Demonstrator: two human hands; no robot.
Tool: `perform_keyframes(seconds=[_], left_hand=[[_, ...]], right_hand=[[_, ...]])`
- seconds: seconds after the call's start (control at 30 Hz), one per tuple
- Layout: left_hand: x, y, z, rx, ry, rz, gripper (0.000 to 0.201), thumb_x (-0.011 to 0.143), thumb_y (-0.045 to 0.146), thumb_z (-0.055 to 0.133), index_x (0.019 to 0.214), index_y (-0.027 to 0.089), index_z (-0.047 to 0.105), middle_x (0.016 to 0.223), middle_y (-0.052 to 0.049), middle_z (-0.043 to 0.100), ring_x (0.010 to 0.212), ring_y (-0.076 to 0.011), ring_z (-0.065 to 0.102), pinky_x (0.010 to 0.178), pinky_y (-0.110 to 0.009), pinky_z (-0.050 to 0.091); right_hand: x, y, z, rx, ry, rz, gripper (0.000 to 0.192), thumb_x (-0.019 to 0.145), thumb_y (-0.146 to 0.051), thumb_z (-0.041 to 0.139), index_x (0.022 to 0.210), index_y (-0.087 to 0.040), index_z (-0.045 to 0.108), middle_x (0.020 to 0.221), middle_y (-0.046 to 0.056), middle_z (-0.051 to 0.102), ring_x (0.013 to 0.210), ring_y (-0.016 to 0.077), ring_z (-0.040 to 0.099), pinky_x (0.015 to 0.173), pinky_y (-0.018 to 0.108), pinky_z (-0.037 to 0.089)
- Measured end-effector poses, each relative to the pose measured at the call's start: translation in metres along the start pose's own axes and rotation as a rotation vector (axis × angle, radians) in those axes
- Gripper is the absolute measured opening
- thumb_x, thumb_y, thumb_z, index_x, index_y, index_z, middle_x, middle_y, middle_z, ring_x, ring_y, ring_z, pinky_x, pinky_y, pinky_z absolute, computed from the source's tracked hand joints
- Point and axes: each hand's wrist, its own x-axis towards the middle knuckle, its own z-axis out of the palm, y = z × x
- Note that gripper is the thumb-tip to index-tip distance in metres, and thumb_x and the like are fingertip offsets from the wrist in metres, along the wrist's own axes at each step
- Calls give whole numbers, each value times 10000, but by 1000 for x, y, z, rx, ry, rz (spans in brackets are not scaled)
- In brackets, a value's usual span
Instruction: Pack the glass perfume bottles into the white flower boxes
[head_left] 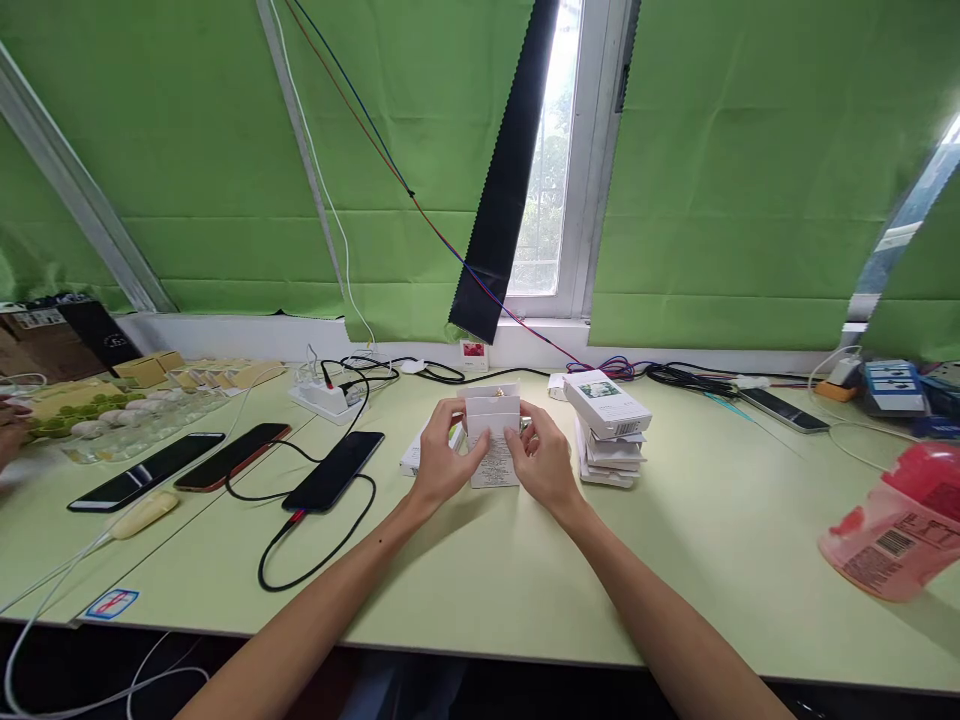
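Our forearms run up from the bottom edge, elbows cut off, and our left hand [442, 455] and right hand [544, 458] both pinch a small white box [493, 435] upright over the middle of the table [525, 580], its top flap open and its print too small to read. Left of it lie three phones [225, 465], right of it a stack of boxes [609, 428]. Farther left a hand [11, 430] is mostly out of frame.
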Motion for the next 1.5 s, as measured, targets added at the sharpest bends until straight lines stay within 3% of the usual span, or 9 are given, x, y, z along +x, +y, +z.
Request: perform_keyframes(seconds=[0.53,0.83,1.23,1.5], left_hand=[[-2,-2,0,40,-17,53,190,888,273,690,1058,230,616,1136,-67,651,1088,-215,649,936,-365,577],[-4,-5,3,158,45,146,202,891,257,690,1077,235,615,1127,-59,691,1075,-227,674,946,-394,568],[-5,-5,4,185,52,102,175,882,273,692,1039,226,631,1077,-50,706,1014,-214,676,888,-360,561],[-5,-3,3,194,30,87,70,884,268,684,923,220,651,1075,-54,692,1016,-216,675,895,-359,554]], right_hand=[[-1,1,2,-4,29,23,282,937,-286,555,1192,-182,618,914,43,653,649,151,527,600,285,457],[-1,2,4,-8,46,29,237,929,-300,554,1137,-198,606,844,7,601,651,149,512,592,268,436],[0,2,4,-21,53,39,178,918,-314,541,1041,-199,600,874,25,607,656,152,513,598,277,440],[0,5,6,14,53,28,212,910,-293,551,1080,-198,634,996,61,664,672,155,545,614,291,481]])
